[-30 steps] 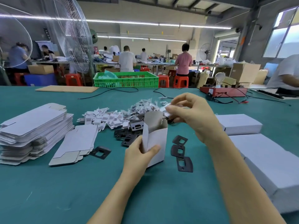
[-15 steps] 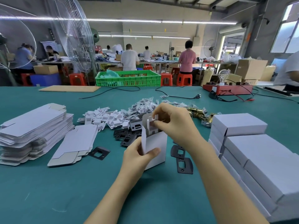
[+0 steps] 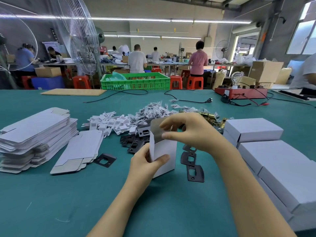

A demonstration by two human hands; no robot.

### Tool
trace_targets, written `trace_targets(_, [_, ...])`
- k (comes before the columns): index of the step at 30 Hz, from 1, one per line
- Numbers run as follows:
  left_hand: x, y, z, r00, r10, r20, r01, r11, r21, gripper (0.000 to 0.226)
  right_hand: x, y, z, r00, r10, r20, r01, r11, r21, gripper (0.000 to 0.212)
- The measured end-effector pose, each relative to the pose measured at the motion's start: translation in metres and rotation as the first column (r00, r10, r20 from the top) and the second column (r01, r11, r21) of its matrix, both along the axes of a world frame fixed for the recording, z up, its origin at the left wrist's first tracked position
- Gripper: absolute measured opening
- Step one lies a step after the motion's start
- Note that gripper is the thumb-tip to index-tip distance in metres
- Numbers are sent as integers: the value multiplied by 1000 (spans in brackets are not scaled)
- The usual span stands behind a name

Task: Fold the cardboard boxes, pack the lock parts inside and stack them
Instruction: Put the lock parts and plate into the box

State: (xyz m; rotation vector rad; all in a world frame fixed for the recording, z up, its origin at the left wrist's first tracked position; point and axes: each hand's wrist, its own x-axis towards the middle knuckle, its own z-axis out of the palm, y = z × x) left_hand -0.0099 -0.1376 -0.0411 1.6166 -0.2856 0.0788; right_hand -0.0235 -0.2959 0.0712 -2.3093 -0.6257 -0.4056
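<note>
A small white cardboard box (image 3: 166, 154) stands upright on the green table, its top open and its grey lid flap (image 3: 156, 129) raised. My left hand (image 3: 145, 161) grips the box at its lower left edge, thumb across the front. My right hand (image 3: 189, 130) hovers over the open top, fingers curled at the flap and mouth; what it holds is hidden. Black strike plates (image 3: 195, 168) lie to the right of the box and more (image 3: 133, 142) behind it. White card inserts (image 3: 109, 122), bagged screws (image 3: 153, 110) and brass latches (image 3: 212, 117) are heaped farther back.
Flat unfolded boxes (image 3: 34, 134) are stacked at the left, with a smaller pile (image 3: 80, 149) beside them. Closed white boxes (image 3: 273, 159) are stacked at the right. Cables, a red tester (image 3: 239, 93) and a green crate (image 3: 135, 81) sit at the far edge. People work behind.
My right hand moved from above the box down to its open top, pushed a white insert inside, and now sits by the raised flap. The camera shifted slightly left.
</note>
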Motion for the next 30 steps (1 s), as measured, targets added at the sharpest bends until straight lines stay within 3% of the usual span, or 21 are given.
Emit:
trace_targets(3, [0,-1,1,1000,-2,8,3,1000,-4,39,4,-16,-2,985,-173,-31,175,967,184,13])
trace_targets(5, [0,-1,1,1000,3,11,-3,1000,-4,37,9,-28,-10,934,-346,-90,358,907,221,6])
trace_targets(8, [1,-1,-1,1000,12,9,-12,1000,1,35,16,-43,-31,808,-499,-314,513,858,-43,8])
trace_targets(11, [2,-2,-1,1000,21,3,-21,1000,12,36,27,-50,-53,671,-595,-442,505,804,-314,18])
trace_targets(14, [1,-2,0,1000,23,-4,-23,1000,14,39,35,-51,-69,575,-675,-462,509,738,-444,27])
trace_targets(16, [1,-2,0,1000,24,-4,-24,1000,10,40,40,-50,-77,530,-703,-474,540,711,-451,37])
trace_targets(23, [0,-3,1,999,34,-5,-34,999,21,39,48,-44,-92,558,-688,-463,591,722,-360,42])
trace_targets(28, [0,-2,1,999,35,-9,-35,999,28,38,50,-36,-95,595,-661,-457,600,744,-295,6])
trace_targets(30, [0,-1,1,999,36,-12,-35,999,27,39,49,-37,-94,606,-645,-466,602,755,-262,19])
